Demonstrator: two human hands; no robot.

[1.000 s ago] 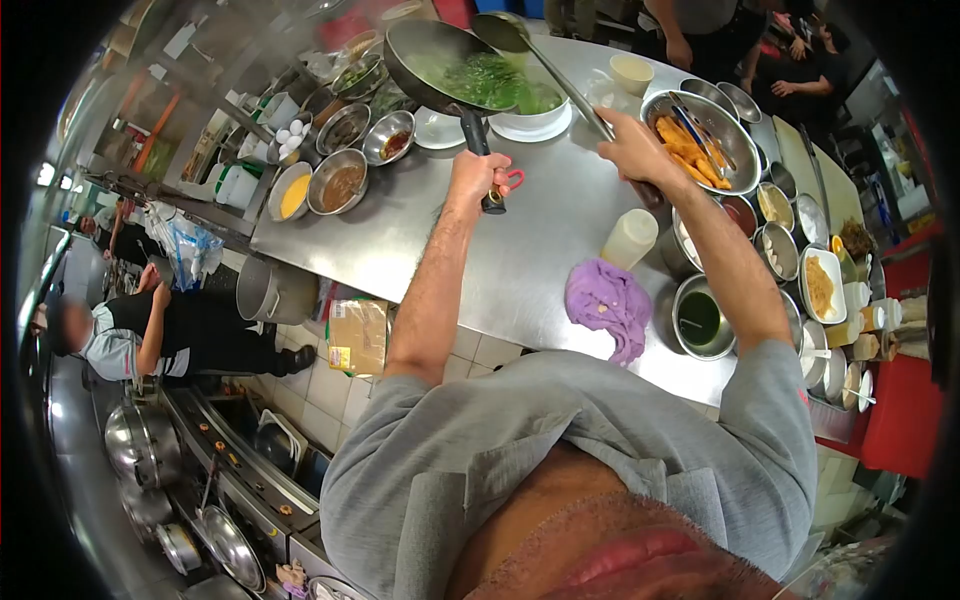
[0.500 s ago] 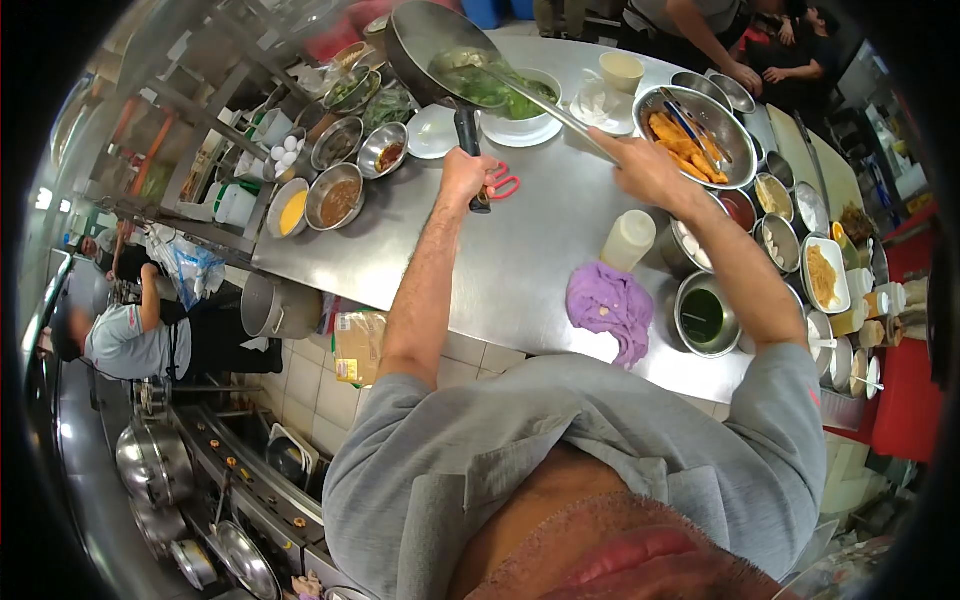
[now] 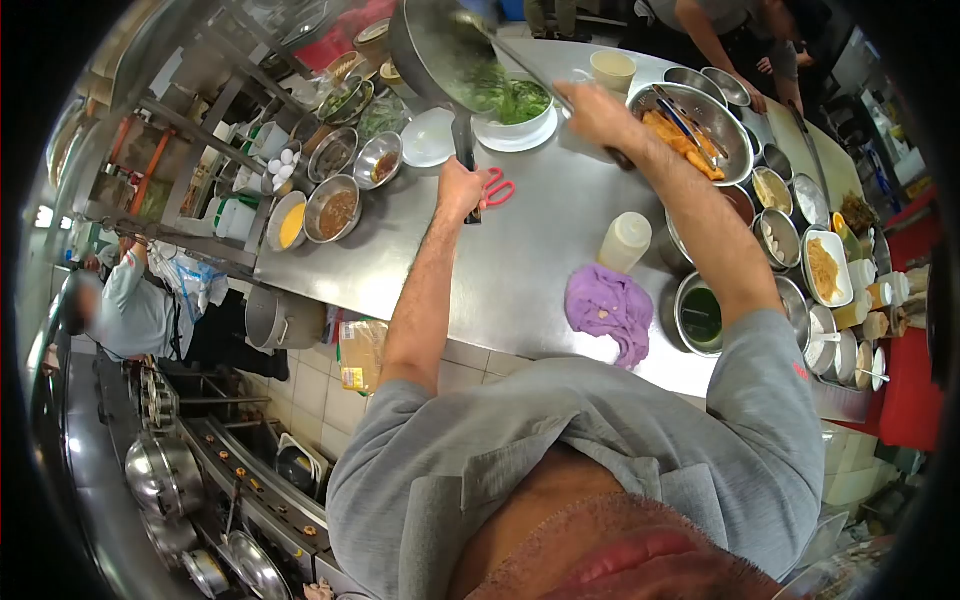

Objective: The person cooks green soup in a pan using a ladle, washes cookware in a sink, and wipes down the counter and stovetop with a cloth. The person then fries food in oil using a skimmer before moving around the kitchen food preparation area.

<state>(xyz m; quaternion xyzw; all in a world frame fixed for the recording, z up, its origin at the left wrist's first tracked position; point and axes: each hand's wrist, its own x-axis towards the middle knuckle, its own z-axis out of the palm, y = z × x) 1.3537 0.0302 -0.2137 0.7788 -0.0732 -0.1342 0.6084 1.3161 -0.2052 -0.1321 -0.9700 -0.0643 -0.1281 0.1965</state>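
My left hand (image 3: 462, 188) is closed round the dark handle of a wok (image 3: 415, 55), which is tilted over a white bowl (image 3: 512, 130). Leafy greens (image 3: 515, 102) fill the bowl, and steam blurs the wok's lower rim. The bowl stands on a white plate (image 3: 540, 140). In my closed right hand (image 3: 600, 118) is a long-handled metal ladle (image 3: 520, 62); its blurred head reaches into the wok. Red-handled scissors (image 3: 500, 188) lie beside my left hand, their blades hidden.
An empty plate (image 3: 428, 138) and bowls of sauce (image 3: 333, 208) and yellow liquid (image 3: 291, 226) stand left. To the right are a metal bowl of orange food with tongs (image 3: 735, 130), a squeeze bottle (image 3: 626, 242), a purple cloth (image 3: 608, 305) and several containers. Co-workers stand left and across the table.
The ladle's head has risen from low in the wok toward its upper part. My right hand has moved up and left. The wok has shifted slightly, showing more greens in the bowl.
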